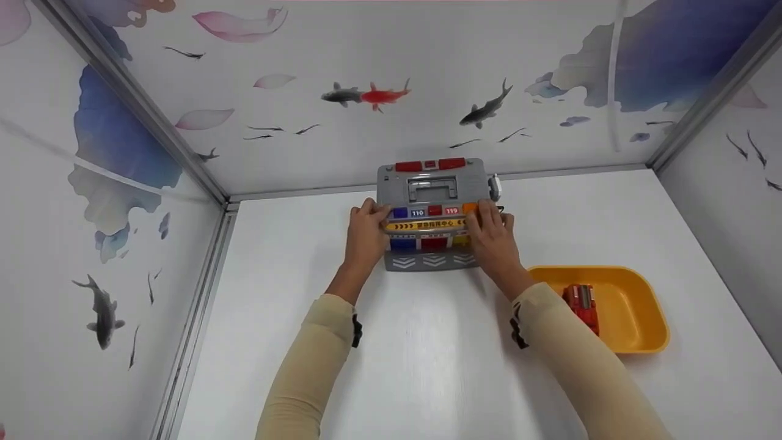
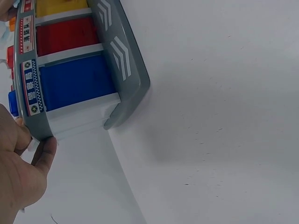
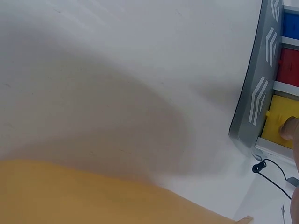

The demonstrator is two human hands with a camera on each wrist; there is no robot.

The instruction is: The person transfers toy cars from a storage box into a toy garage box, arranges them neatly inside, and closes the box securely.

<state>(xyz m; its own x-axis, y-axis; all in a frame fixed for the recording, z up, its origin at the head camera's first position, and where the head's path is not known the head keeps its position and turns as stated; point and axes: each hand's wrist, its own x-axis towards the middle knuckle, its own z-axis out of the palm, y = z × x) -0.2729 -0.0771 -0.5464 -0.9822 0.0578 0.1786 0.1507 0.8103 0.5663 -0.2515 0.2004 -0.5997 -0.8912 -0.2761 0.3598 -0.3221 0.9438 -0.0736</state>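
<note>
At the back of the table stands a grey toy garage (image 1: 397,194) with a carry handle on top and blue, red and yellow doors in front. My left hand (image 1: 366,237) grips its left end, and in the left wrist view the thumb and fingers pinch the edge of the upper ledge. At the right end my right hand (image 1: 493,239) holds the garage, fingers over the top front edge. In the right wrist view a fingertip or thumb rests on the yellow door (image 3: 279,109); most of that hand is cut off there.
To the right, near my right forearm, sits a yellow-orange tray (image 1: 635,305) with a red toy vehicle (image 1: 583,305) in it. A black cord (image 3: 275,183) hangs by the garage's right end. Printed wall panels (image 1: 421,134) enclose the table's back and sides.
</note>
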